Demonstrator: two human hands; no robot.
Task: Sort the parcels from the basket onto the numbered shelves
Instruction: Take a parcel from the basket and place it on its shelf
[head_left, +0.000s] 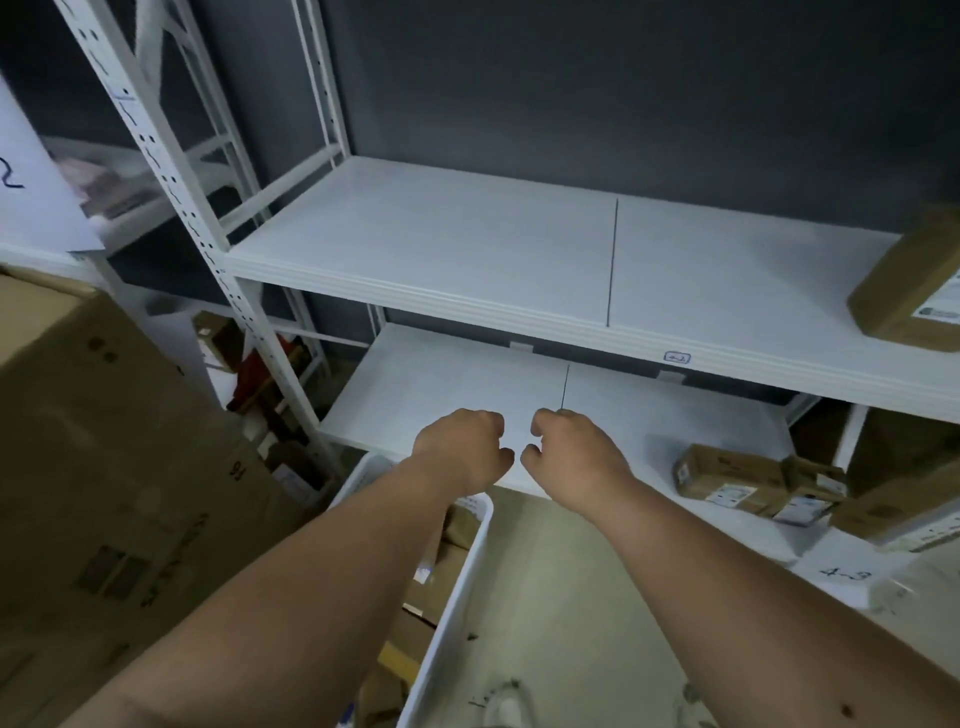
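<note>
Hands, left (464, 446) and right (570, 453), each grip curled on nothing, above one basket (457, 597).

Two bare forearms reach into the head view from the bottom edge; no sleeve, cuff, watch, band or glove shows on either, right down to the picture's edge; the left hand (464, 446) and the right hand (570, 451) wear no rings that can be made out, though the picture is soft there; a small dark mark, perhaps a mole, sits on the right forearm near the lower right corner.
</note>
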